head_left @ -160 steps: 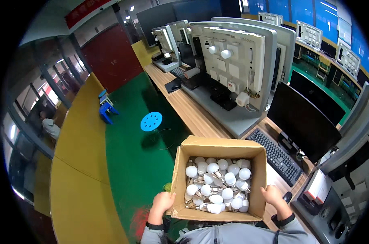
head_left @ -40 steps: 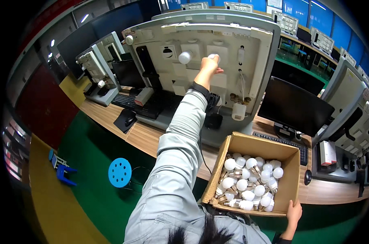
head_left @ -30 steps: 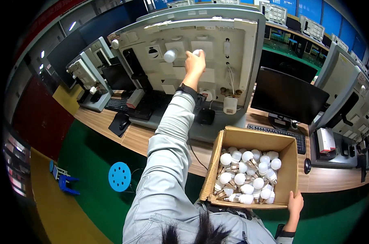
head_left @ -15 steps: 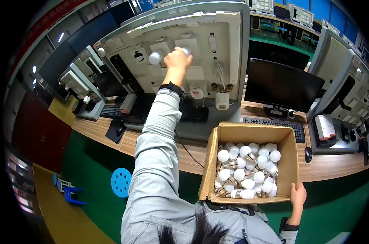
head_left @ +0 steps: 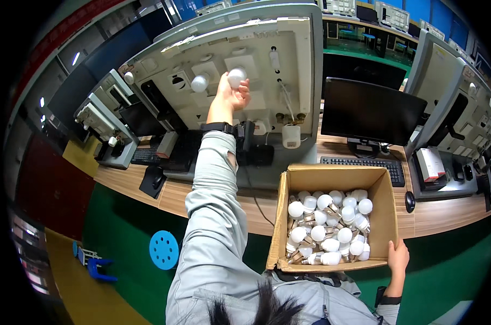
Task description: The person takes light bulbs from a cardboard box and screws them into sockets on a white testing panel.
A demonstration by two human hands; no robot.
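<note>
My left hand reaches up to the upright panel. Its fingers curl around the lower part of a round white light bulb that sits at a white square plate on the panel. A second white light bulb is mounted just left of it, untouched. With closed fingers, my right hand grips the near right corner of an open cardboard box. Inside the box lies a heap of white bulbs with metal bases, against the front of my body.
Right of the panel stand a black monitor, a keyboard and a mouse on the wooden desk. Another mouse lies on a pad at left. A blue round stool stands on the green floor.
My left hand has turned and dropped lower around the bulb, so the bulb's white globe now shows. My right hand still holds the box. The view has shifted slightly.
</note>
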